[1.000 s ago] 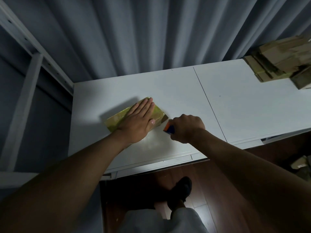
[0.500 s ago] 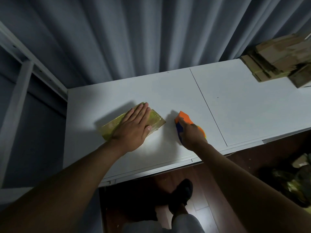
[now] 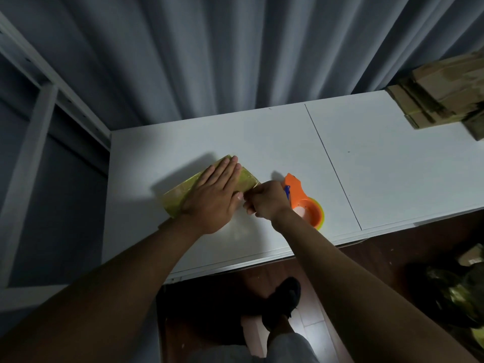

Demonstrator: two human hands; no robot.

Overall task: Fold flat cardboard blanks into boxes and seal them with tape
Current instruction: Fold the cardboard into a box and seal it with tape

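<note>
Lying with its long axis slanting from the tabletop's (image 3: 392, 163) front-left toward back-right, the box (image 3: 183, 192) sits under the flat-fingered left hand (image 3: 214, 195), while the right hand (image 3: 267, 200) curls at its right end, its hold unclear.

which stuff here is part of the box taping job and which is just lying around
In use:
- taped box, pressed flat under the left hand
- orange tape dispenser, lying on the white table
- right hand, fingers curled at the box's right end
- stack of cardboard blanks, waiting at the far right

Lying about:
- grey curtain
- shelf frame
- dark heap on the floor
</note>
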